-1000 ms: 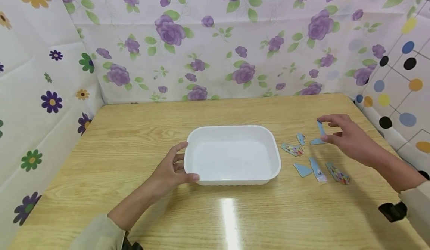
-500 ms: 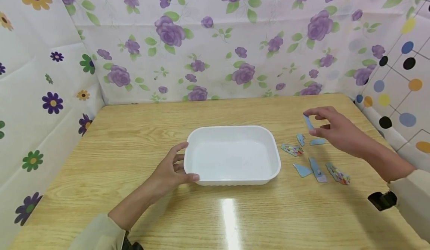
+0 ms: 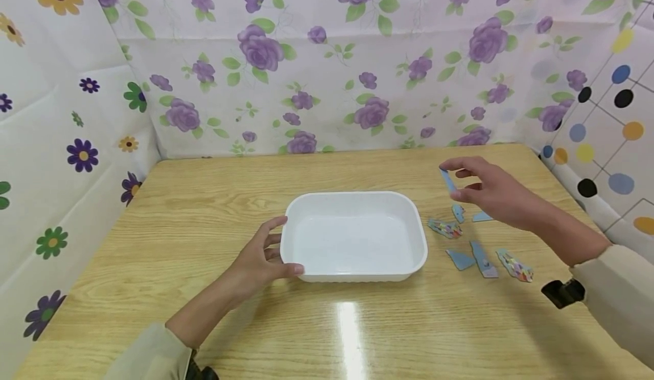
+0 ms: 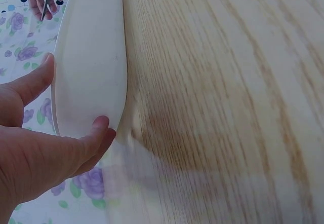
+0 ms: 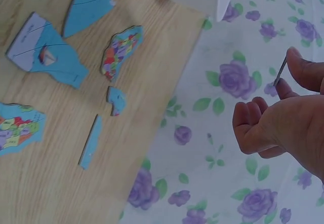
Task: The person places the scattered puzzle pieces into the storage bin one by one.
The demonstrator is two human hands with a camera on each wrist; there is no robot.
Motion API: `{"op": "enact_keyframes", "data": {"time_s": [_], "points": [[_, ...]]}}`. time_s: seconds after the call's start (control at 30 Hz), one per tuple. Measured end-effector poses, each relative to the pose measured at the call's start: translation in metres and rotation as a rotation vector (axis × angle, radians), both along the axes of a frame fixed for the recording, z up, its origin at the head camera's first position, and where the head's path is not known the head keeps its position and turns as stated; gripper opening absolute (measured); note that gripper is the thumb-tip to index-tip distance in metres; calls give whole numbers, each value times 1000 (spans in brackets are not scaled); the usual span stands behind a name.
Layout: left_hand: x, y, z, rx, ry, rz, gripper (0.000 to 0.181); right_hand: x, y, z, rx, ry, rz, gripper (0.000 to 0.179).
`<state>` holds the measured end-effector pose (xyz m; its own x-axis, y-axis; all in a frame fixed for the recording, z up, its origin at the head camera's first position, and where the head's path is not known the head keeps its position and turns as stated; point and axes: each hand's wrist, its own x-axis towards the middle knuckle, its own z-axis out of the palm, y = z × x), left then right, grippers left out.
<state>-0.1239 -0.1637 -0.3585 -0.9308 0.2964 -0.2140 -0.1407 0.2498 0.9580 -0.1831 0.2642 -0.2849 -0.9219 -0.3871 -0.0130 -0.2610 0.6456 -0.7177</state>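
Note:
A white plastic basin (image 3: 352,238) sits on the wooden table. My left hand (image 3: 260,255) grips its left end, thumb at the near corner and fingers along the side. In the right wrist view, my right hand (image 5: 283,117) pinches a thin blue puzzle piece (image 5: 280,72) between thumb and fingertip, raised above the table. Below it lie a small blue piece (image 3: 458,213), a blue strip (image 3: 482,217) and a multicoloured map piece (image 3: 445,228). Nearer lie a triangular blue piece (image 3: 460,259), a piece with a sailboat (image 5: 48,57) and another map piece (image 3: 515,265).
Flowered cloth (image 3: 327,73) hangs behind the table (image 3: 204,198). A cloth with daisies stands at the left, and a dotted cloth (image 3: 608,118) at the right. Loose pieces lie flat just right of the basin.
My right hand has moved left and slightly farther back with the thin blue puzzle piece, away from the blue strip. My left hand and the basin have stayed put.

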Motion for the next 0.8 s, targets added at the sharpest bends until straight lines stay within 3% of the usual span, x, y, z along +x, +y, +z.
{"op": "enact_keyframes", "data": {"time_s": [0.43,0.8], "points": [[0,0,0,-5,-3,9,102,-10,-25,14,-52,-26,58,46],[0,-1,-1,13,-8,5,103,-18,-45,4,-68,-61,132,47]]}}
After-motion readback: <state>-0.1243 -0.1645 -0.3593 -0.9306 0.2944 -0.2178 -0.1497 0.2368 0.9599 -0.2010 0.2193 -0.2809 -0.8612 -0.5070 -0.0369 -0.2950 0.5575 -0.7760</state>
